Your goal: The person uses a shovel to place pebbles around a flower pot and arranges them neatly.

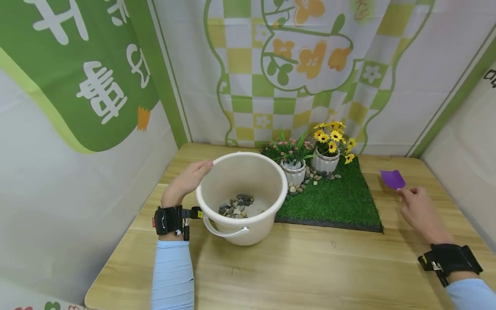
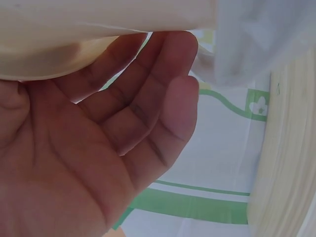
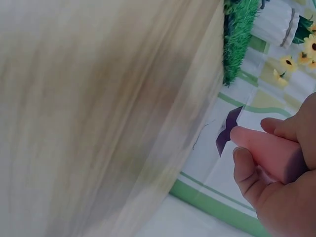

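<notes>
In the head view my left hand (image 1: 190, 177) touches the left rim of a cream plastic bucket (image 1: 267, 206). The left wrist view shows its loosely bent fingers (image 2: 180, 111) beside the pale bucket wall. Several grey and tan pebbles (image 1: 235, 206) lie at the bottom of the bucket. On the right side, my right hand (image 1: 420, 211) pinches a small toy shovel with a purple blade (image 1: 393, 179). The right wrist view shows its pink handle (image 3: 269, 150) between thumb and fingers. The blade sits beyond the fingertips, to the right of the artificial turf mat (image 1: 341, 206).
Two white pots, one with pink flowers (image 1: 293, 172) and one with yellow flowers (image 1: 326, 160), stand on the turf's back part. Loose pebbles (image 1: 298, 188) lie around them. A wooden table (image 1: 294, 271) carries everything. Printed curtains (image 1: 186, 56) hang behind and at the sides.
</notes>
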{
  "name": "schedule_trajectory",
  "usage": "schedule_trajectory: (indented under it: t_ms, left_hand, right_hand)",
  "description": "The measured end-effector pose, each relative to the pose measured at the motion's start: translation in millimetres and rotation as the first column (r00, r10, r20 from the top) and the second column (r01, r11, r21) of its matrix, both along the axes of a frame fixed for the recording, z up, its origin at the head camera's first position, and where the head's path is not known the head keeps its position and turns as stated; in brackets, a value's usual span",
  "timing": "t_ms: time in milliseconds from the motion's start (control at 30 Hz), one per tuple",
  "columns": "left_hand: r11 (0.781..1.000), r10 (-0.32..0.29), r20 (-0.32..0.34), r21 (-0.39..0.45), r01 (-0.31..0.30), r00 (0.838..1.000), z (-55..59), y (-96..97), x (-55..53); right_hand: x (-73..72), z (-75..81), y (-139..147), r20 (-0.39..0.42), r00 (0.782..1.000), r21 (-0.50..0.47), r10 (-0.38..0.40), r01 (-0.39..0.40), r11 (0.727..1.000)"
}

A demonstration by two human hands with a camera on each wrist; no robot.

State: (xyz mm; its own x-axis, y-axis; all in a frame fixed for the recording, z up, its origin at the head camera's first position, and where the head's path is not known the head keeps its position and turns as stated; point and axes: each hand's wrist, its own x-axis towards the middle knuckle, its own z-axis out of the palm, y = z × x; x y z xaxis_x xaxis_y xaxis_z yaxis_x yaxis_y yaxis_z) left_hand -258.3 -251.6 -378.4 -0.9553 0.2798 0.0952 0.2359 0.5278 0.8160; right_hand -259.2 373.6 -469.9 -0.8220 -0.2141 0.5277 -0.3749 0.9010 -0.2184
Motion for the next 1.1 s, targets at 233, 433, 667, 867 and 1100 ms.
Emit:
schedule_trajectory:
  t_ms: [233, 433, 667, 867, 1100]
  left_hand:
    - [1.000, -0.017, -0.025, -0.004, 0.017, 1.000, -1.5, -1.4, 2.6]
    - [0.999, -0.025, -0.026, 0.021, 0.026, 0.999, -1.0, 0.0, 1.0]
    - [1.000, -0.023, -0.023, -0.018, 0.023, 0.999, 2.9, -0.4, 1.6]
    - [0.997, 0.000, -0.051, -0.075, -0.003, 0.999, 7.0, -2.0, 7.6]
    - [0.994, 0.014, -0.066, -0.112, -0.021, 0.998, 11.9, -2.1, 11.4]
  right_hand:
    - [-6.2, -4.6, 1.0, 0.039, 0.999, -0.009, -0.032, 0.033, 0.999]
    - [-6.0, -8.6, 1.7, 0.058, 0.998, 0.018, -0.023, 0.022, 1.000]
    - [-6.0, -10.0, 1.7, 0.137, 0.990, 0.060, -0.016, 0.008, 0.998]
    - [-7.2, -11.1, 5.3, 0.244, 0.969, 0.042, 0.024, -0.035, 0.998]
    - [-8.2, -11.9, 10.8, 0.215, 0.971, 0.079, 0.100, -0.119, 0.990]
